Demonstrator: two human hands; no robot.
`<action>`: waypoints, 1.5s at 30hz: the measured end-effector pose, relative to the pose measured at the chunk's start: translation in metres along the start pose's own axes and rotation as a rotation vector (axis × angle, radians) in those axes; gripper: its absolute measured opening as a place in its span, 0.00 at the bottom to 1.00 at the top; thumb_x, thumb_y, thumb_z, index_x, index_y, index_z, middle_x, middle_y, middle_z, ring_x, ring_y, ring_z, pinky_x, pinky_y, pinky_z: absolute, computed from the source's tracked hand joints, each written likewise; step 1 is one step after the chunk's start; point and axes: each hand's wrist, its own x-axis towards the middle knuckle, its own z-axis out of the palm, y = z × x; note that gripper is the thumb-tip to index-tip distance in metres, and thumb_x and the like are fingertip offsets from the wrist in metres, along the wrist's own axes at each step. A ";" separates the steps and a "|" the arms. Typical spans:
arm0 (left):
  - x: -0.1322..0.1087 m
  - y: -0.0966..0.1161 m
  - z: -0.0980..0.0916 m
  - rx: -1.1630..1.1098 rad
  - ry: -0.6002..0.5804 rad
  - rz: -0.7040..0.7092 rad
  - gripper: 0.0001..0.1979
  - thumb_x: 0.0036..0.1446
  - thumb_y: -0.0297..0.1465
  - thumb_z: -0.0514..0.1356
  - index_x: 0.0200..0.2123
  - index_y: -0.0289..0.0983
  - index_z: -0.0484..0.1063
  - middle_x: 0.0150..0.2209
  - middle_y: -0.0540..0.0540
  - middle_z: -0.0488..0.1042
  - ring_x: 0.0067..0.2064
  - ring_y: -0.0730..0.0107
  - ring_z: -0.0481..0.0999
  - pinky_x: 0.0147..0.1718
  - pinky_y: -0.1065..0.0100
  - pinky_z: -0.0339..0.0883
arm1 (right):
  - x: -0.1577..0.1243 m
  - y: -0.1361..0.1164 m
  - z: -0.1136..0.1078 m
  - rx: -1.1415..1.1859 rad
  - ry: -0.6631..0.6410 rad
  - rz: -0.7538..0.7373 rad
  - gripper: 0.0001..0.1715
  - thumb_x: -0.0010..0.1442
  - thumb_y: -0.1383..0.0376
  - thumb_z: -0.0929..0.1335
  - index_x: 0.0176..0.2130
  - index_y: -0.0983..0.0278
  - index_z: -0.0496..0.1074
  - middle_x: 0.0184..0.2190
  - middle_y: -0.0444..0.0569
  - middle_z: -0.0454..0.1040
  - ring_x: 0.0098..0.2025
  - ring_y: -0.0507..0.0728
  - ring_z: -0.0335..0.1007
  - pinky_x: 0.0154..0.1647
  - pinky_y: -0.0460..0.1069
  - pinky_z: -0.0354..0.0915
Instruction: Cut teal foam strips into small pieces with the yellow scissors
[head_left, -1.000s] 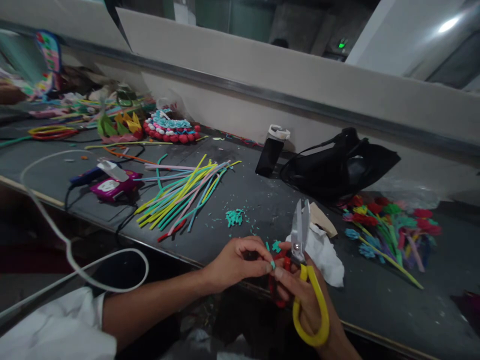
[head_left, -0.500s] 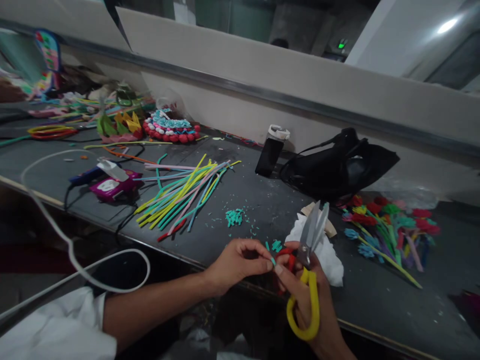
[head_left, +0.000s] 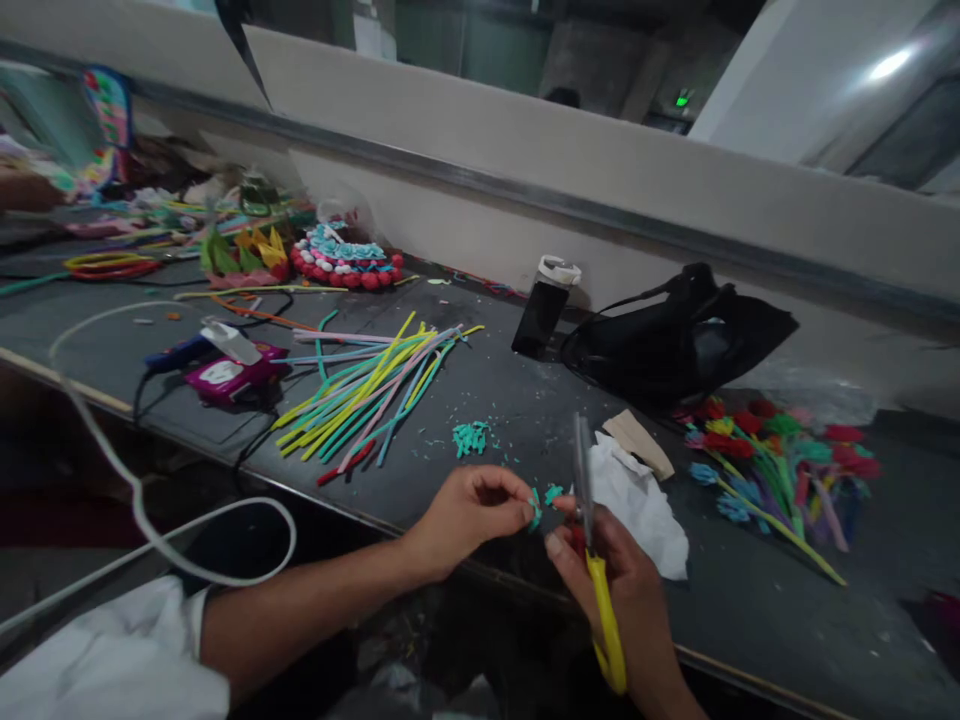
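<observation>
Between the thumb and fingers of my left hand (head_left: 480, 515) is a short teal piece of pipe cleaner (head_left: 535, 512). My right hand (head_left: 626, 570) is wrapped round scissors (head_left: 586, 500) with yellow and red handles. The blades point up and away, seen nearly edge-on. A small gap separates the two hands at the table's front edge. Just beyond my fingertips lies a little cluster of teal clippings (head_left: 553, 494). Farther left sits a larger heap of teal clippings (head_left: 470, 438), with loose bits scattered round it.
Long coloured pipe cleaners (head_left: 375, 390) lie left of the heap, near a purple device (head_left: 236, 375) with cords. White tissue (head_left: 634, 505) lies beside my right hand. A bottle (head_left: 544, 305), a black bag (head_left: 679, 335) and fuzzy flowers (head_left: 780, 460) stand or lie behind and right.
My hands have drawn slightly apart. The scissors have turned from showing their flat side to nearly edge-on, and the right thumb has left the teal piece.
</observation>
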 end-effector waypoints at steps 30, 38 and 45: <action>0.009 0.029 -0.021 0.170 0.110 0.041 0.06 0.43 0.29 0.67 0.26 0.33 0.74 0.22 0.55 0.70 0.24 0.81 0.64 0.27 0.76 0.57 | -0.001 0.027 -0.018 -0.663 0.067 -0.536 0.19 0.56 0.71 0.62 0.46 0.60 0.73 0.32 0.46 0.79 0.31 0.54 0.77 0.32 0.46 0.70; 0.005 0.021 -0.017 0.343 -0.151 0.214 0.03 0.47 0.27 0.66 0.27 0.32 0.77 0.26 0.50 0.69 0.29 0.77 0.67 0.31 0.73 0.59 | -0.001 0.009 -0.009 0.052 -0.096 0.171 0.23 0.54 0.52 0.71 0.45 0.63 0.72 0.23 0.44 0.74 0.20 0.51 0.69 0.20 0.44 0.64; 0.000 0.011 -0.013 0.433 -0.345 0.283 0.04 0.50 0.28 0.65 0.31 0.33 0.79 0.28 0.48 0.70 0.30 0.75 0.67 0.32 0.73 0.63 | -0.005 -0.007 -0.002 0.572 -0.253 0.391 0.31 0.51 0.53 0.75 0.49 0.60 0.63 0.26 0.40 0.72 0.14 0.44 0.58 0.16 0.42 0.59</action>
